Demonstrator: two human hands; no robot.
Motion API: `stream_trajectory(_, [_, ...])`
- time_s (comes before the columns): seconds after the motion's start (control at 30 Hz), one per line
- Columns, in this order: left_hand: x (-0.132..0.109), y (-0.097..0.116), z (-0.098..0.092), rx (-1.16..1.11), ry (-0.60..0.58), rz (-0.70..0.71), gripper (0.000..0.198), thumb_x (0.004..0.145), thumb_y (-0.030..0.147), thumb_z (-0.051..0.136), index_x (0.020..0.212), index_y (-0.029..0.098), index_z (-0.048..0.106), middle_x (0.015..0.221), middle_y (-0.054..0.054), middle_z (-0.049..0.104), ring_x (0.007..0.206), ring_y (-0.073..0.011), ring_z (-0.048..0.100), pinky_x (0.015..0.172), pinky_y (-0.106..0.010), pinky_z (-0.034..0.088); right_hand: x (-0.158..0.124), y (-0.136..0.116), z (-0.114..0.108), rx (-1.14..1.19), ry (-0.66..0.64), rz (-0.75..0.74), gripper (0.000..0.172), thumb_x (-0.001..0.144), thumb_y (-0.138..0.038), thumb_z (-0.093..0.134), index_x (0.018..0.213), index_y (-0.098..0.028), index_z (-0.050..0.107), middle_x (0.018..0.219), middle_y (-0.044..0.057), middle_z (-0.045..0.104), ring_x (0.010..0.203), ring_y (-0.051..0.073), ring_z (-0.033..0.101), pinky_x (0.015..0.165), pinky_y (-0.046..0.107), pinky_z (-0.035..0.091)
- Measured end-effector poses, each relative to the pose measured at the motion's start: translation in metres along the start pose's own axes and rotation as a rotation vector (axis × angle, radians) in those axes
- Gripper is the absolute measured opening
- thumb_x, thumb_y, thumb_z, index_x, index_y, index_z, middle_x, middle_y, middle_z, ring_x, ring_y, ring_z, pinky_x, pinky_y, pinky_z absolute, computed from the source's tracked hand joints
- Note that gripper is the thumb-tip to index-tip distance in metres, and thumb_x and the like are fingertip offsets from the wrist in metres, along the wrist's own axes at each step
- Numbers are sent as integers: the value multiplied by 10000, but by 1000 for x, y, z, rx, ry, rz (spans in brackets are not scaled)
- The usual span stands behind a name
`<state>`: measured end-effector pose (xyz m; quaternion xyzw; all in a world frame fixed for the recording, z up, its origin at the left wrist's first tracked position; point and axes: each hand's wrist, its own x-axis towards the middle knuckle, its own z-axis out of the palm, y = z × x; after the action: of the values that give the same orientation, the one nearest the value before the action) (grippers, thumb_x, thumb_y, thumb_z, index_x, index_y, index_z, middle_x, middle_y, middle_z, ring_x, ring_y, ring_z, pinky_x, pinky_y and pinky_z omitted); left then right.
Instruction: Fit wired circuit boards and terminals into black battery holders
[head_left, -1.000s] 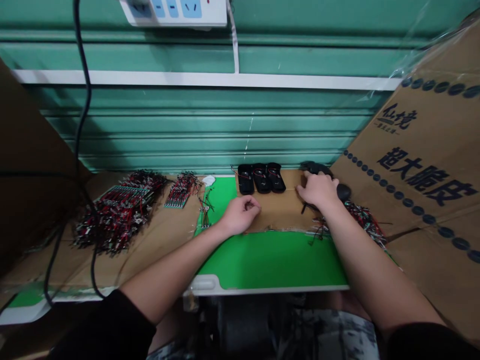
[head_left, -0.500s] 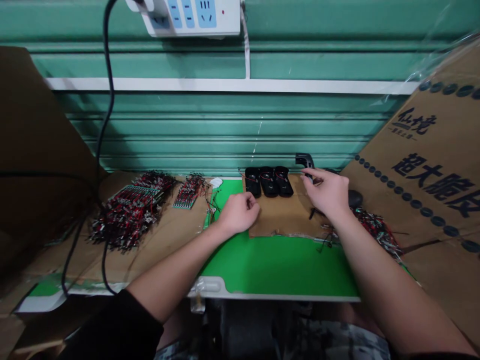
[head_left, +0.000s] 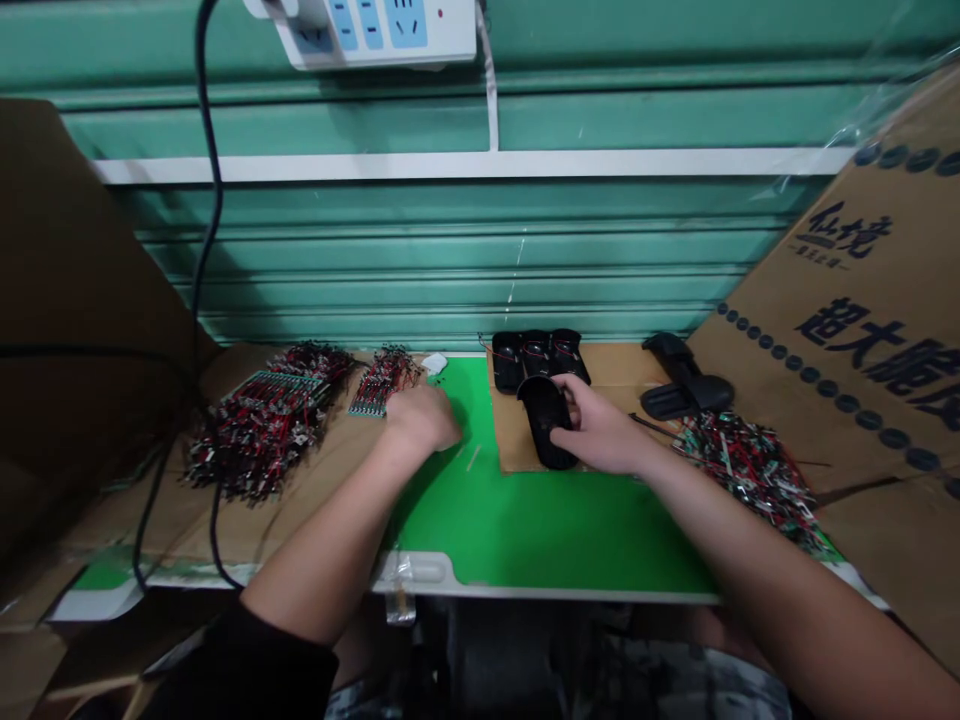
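"Since the right hand [head_left: 604, 430] is the busy one, what has it got?"

"A black plastic case [head_left: 544, 425], held over a cardboard sheet [head_left: 622, 370] that lies on a green cutting mat [head_left: 547, 530]. Its fingers [head_left: 568, 398] curl round the case's right edge, close together rather than spread. The light is poor, so that grip is probably a wrap and not a pinch."

"And the left hand [head_left: 424, 420]?"

"It's down on the mat, just beside a strip of circuit boards [head_left: 382, 385] trailing red wires. Its fingers [head_left: 442, 425] bend downward, pressed together. The tips are hidden beneath the hand, so I can't tell if they're pinching anything."

"What else lies around them?"

"Three more black cases [head_left: 536, 360] sit in a row behind the held one, with two loose black pieces [head_left: 686, 375] off to the right. There's a heap of wired boards [head_left: 262, 425] on the left and a smaller wire heap [head_left: 750, 470] on the right."

"Which step would you call this?"

"My judgement is that the cases are being handled singly on the cardboard. Any move from here calls for a steady hold, keeping the case clear of the row behind."
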<state>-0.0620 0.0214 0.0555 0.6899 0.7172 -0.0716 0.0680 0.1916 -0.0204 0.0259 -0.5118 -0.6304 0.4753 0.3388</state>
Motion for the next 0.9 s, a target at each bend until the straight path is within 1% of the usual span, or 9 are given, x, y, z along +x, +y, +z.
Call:
stream_trajectory(0.07, [0, 2, 3, 3, 4, 31, 332, 615, 194, 809, 939, 124, 795, 1042, -320, 779, 1006, -506, 766, 832, -516, 601, 2, 5, 0, -61, -35, 11, 534, 717, -164, 700, 1223, -234, 543, 1087, 47, 720, 903, 204, 727, 754, 305, 582])
stream_trajectory(0.13, [0, 4, 5, 4, 31, 64, 328, 638, 169, 783, 959, 100, 792, 1028, -332, 771, 988, -508, 770, 826, -526, 604, 5, 10, -1, -108, -70, 26, 455, 740, -158, 703, 1173, -224, 581, 995, 22, 723, 866, 192, 711, 756, 297, 569])
stream_trajectory(0.27, [-4, 9, 5, -30, 77, 108, 236, 695, 152, 745, 925, 105, 775, 998, -325, 771, 985, -487, 778, 828, -497, 611, 9, 17, -4, -193, -61, 34, 317, 760, -196, 780, 1047, -222, 647, 890, 8, 733, 800, 187, 687, 682, 273, 528])
stream_trajectory(0.37, [-5, 8, 4, -156, 144, 121, 183, 678, 164, 776, 855, 160, 728, 913, -260, 771, 912, -430, 779, 792, -433, 598, 9, 17, -7, -260, -51, 33, 230, 773, -303, 837, 896, -221, 661, 759, -11, 689, 683, 176, 625, 586, 264, 446])
stream_trajectory(0.5, [4, 8, 8, -547, 319, 218, 228, 706, 164, 771, 895, 221, 655, 794, -103, 734, 764, -281, 719, 739, -351, 554, 10, 14, -9, -323, -135, 85, 279, 830, -416, 806, 779, -218, 616, 603, -49, 565, 539, 137, 481, 506, 266, 309])
stream_trajectory(0.6, [11, 14, 13, -990, 389, 305, 251, 764, 167, 735, 969, 220, 599, 826, -30, 714, 672, -177, 652, 686, -296, 528, 9, 12, -7, -317, -68, 98, 276, 828, -396, 811, 920, -222, 618, 592, -66, 558, 513, 137, 470, 492, 267, 278])
stream_trajectory(0.73, [12, 29, 19, -1490, 266, 405, 280, 822, 250, 758, 982, 215, 531, 795, 16, 662, 604, -121, 617, 615, -255, 500, 7, 7, -8, -446, 29, 72, 351, 829, -437, 815, 1041, -230, 627, 643, -35, 628, 556, 175, 551, 512, 290, 326])
stream_trajectory(0.83, [8, 38, 24, -1652, 203, 474, 384, 801, 329, 829, 972, 221, 503, 768, 39, 641, 616, -113, 622, 632, -253, 511, 6, 2, -10, -527, 126, -91, 304, 835, -437, 787, 1027, -228, 676, 783, 14, 701, 668, 189, 608, 597, 306, 410])
stream_trajectory(0.9, [5, 42, 26, -1696, 187, 519, 440, 792, 382, 858, 957, 230, 480, 771, 44, 636, 630, -111, 622, 647, -258, 516, 6, -1, -8, -409, 160, -172, 285, 860, -454, 747, 1034, -231, 710, 853, 24, 717, 681, 181, 598, 624, 310, 446])
